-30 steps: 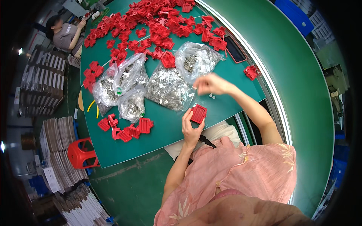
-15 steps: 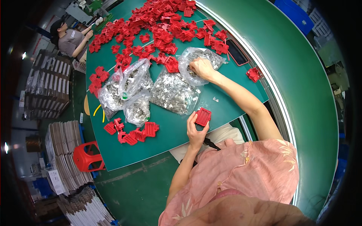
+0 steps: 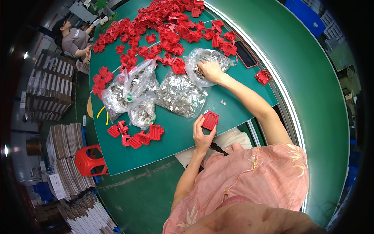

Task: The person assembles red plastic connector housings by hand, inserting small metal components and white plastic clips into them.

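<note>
The green surface (image 3: 177, 134) fills the middle of a cluttered workroom; at its near edge, just in front of the person's body, a ribbed red block (image 3: 210, 120) is held up in the left hand (image 3: 203, 136), whose grip is clamped on it between thumb and fingers; farther in, the right hand (image 3: 210, 71) reaches into the mouth of an open clear bag (image 3: 219, 58), its fingertips among small metal bits, and I cannot tell whether that grip is closed on any of them; a small pale clip (image 3: 223, 102) lies loose between the block and that bag; just left of the open bag rests a fuller bag (image 3: 181, 95) of grey and white bits, with more clear bags (image 3: 142, 111) clustered beyond it; a short row of red pieces (image 3: 156, 132) lies nearer the left edge, and a large red heap (image 3: 167, 23) spreads across the far end; a dark phone (image 3: 244, 54) lies by the right edge; off to the left stand a red stool (image 3: 90, 160), stacked cardboard (image 3: 66, 152) and, farther back, a co-worker (image 3: 74, 40) in a grey shirt.
</note>
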`<state>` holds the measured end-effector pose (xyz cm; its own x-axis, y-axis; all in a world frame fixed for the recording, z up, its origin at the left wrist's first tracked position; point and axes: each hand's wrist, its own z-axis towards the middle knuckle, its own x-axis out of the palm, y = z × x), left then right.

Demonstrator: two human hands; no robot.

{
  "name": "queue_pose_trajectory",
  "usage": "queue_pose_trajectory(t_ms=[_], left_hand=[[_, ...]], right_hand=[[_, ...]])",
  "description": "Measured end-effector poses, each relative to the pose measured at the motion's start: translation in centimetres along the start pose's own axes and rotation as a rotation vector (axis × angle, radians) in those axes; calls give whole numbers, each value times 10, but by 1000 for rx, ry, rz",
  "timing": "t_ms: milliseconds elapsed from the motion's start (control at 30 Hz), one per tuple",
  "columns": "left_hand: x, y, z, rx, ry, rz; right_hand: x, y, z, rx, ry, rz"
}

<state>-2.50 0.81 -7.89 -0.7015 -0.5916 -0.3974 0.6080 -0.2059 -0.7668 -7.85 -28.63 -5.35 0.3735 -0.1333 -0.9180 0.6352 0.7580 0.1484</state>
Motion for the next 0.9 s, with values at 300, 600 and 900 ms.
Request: queue_pose_trajectory(t_ms=[300,600,900], left_hand=[[1,-3,2,20,29,18],[1,-2,0,10,26,29],[0,-3,2,15,30,13]], right_hand=[[-13,14,10,70,323,-60],[-14,3,24,-117,421,9],[-35,-23,12,-124,199,559]])
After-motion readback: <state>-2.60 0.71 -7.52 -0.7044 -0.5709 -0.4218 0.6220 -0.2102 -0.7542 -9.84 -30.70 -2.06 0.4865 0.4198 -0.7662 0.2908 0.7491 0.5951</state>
